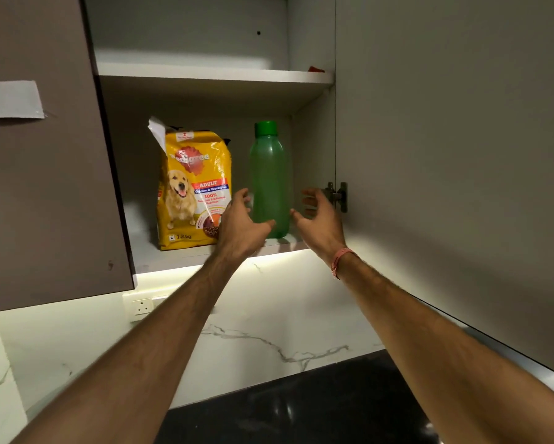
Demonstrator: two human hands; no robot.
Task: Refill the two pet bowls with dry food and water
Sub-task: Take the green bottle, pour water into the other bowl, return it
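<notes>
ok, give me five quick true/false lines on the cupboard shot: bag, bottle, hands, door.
1. The dog food bag stands left of the green bottle on the lower shelf. True.
2. The bottle has no cap. False: a green cap sits on it.
3. The left hand and right hand are on either side of the bottle, fingers spread, neither gripping it yet. True.
4. The bag's top is sealed flat. False: its top is torn open, a flap sticking up.
5. The cupboard door on the right is closed. False: it is swung open, hinge showing.
</notes>
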